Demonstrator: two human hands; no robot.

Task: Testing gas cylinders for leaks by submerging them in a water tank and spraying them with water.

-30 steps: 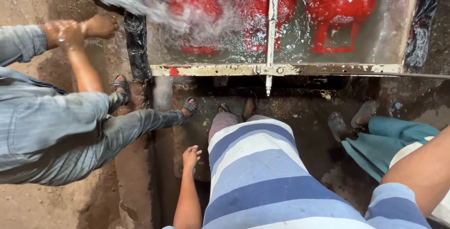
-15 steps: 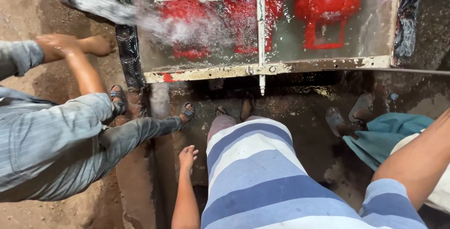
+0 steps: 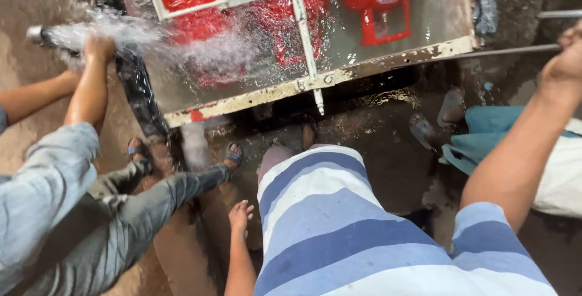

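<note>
**Hands at a water-filled tank with red cylinders**

The wearer's left hand (image 3: 240, 216) hangs low beside the striped shirt, fingers loosely spread and holding nothing, above the wet floor (image 3: 376, 150). The right hand (image 3: 565, 59) is raised at the far right edge, up beside a thin metal rod (image 3: 515, 50) that runs out from the tank's corner; it looks curled near the rod, but the frame edge cuts it off, so I cannot tell whether it grips.

Ahead of both hands stands a shallow tank (image 3: 315, 84) with a chipped pale rim, full of water, with red cylinders (image 3: 285, 17) lying under a white metal frame (image 3: 297, 5).

Far to the left of the left hand, a co-worker in a grey shirt crouches; that person's hand (image 3: 97, 47) presses on a hose (image 3: 45, 35) that sprays water (image 3: 200, 47) across the tank. To the right, below the raised arm, another person's sandalled feet (image 3: 436, 120) and teal cloth (image 3: 485, 132) show.
</note>
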